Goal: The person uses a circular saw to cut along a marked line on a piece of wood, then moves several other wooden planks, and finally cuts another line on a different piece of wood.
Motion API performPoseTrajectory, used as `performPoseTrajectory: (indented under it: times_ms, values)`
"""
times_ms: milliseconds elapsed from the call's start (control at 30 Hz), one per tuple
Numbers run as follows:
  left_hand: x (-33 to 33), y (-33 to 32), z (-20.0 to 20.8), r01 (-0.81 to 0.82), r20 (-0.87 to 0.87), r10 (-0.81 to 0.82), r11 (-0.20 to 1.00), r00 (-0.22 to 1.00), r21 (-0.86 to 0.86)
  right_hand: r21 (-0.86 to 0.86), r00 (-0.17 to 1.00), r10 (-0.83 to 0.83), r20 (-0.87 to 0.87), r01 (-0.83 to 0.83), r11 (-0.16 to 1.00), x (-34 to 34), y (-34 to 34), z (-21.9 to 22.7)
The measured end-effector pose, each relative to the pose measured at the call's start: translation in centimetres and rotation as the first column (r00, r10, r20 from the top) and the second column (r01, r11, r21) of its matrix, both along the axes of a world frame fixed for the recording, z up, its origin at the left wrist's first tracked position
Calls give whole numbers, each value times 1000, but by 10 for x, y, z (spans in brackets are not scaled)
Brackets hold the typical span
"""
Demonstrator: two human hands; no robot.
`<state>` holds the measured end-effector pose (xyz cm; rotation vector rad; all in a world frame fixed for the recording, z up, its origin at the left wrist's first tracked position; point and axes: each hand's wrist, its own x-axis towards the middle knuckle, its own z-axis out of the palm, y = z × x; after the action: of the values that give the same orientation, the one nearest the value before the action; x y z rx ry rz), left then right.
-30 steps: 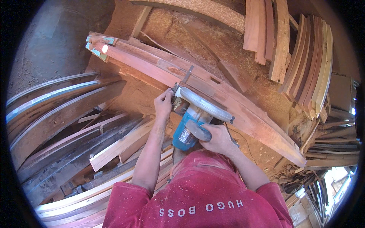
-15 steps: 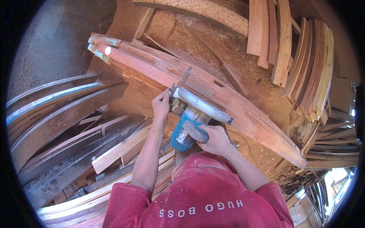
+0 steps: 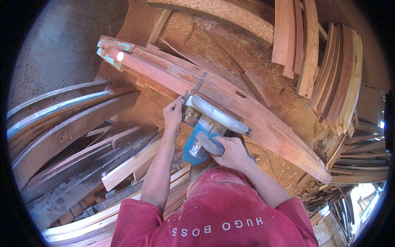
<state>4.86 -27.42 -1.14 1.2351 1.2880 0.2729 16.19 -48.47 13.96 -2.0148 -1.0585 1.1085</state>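
A blue-and-grey circular saw (image 3: 214, 113) rests on a long reddish wooden beam (image 3: 263, 129) that runs slantwise from far left to near right. My right hand (image 3: 234, 151) is wrapped round its grey rear handle. At the saw's front left corner, my left hand (image 3: 173, 111) pinches the edge of the base plate, beside the metal guide bar (image 3: 200, 81) that reaches across the beam. The blade is hidden under the guard. Near the beam's middle a dark slot (image 3: 240, 94) shows in the wood.
Curved planks (image 3: 341, 78) stand stacked at the far right. More curved boards (image 3: 61, 119) lie at the left. Sawdust and shavings (image 3: 185, 33) cover the ground beyond the beam. A thin cord (image 3: 271, 164) lies on the ground right of the saw.
The saw and both hands have shifted slightly left along the beam. My grip on it looks the same. The view has tilted a little.
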Motion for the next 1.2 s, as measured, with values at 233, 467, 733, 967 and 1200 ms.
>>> performPoseTrajectory:
  times_ms: [233, 467, 733, 967, 1200]
  values:
    - [-3, 14, 0, 17, -11, -17, 1000, 1000, 0, -4, 1000, 6, -1, -6, 1000, -4, 12, -1]
    - [-6, 27, -2, 3, 13, -3, 1000, 1000, 0, 20, 1000, -3, -8, 3, 1000, -7, 27, -1]
    - [-10, 43, -1, -16, 21, 17, 999, 1000, -43, 28, 1000, 8, 1, -8, 1000, -11, 43, -1]
    - [-12, 58, 2, 0, 7, 0, 1000, 1000, -3, 12, 1000, -1, -11, 1, 1000, -18, 56, -6]
    - [-21, 75, -12, -4, 26, 4, 1000, 1000, 22, -23, 1000, 22, -8, -22, 1000, -21, 72, -4]
